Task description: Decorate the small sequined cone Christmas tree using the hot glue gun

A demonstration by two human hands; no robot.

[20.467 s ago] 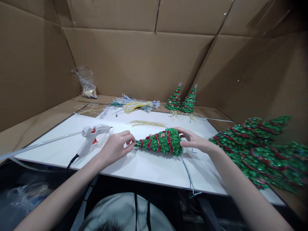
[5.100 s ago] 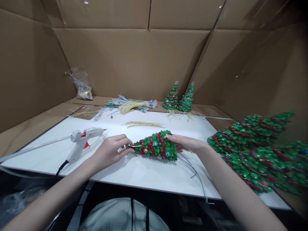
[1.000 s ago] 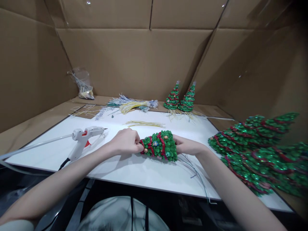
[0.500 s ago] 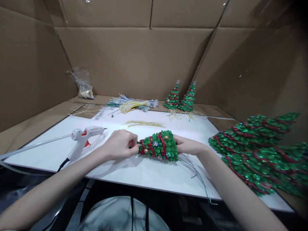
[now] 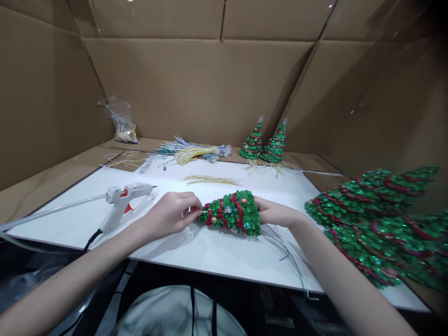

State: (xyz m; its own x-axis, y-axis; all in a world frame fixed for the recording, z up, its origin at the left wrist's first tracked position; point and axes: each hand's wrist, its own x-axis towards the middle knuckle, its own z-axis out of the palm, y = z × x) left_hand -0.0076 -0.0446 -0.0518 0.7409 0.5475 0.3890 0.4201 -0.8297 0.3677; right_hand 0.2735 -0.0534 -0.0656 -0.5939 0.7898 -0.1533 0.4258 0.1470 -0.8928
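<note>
A small green Christmas tree (image 5: 229, 212) with red garland and tiny ornaments lies on its side over the white board, its tip pointing left. My right hand (image 5: 275, 212) grips it at the wide base; the fingers go out of sight behind and inside the bottom. At the tip, my left hand (image 5: 178, 212) pinches thumb and forefinger together on a thin white strand that runs along the tree's upper end. Several thin wires (image 5: 289, 252) trail from the base, under my right forearm, to the board's front edge.
A white glue gun (image 5: 121, 203) stands at left with its cord. Behind lie a few yellow wires (image 5: 212, 179) and bundled wires (image 5: 192, 150). Two finished-looking trees (image 5: 252, 142) stand at the back; larger-looking trees (image 5: 378, 224) lie at right. Cardboard walls (image 5: 196, 84) surround the board.
My left hand has loosened from a tight fist-like pinch at the tip to a more open-fingered pinch, drawn slightly left. The right hand and tree have hardly moved.
</note>
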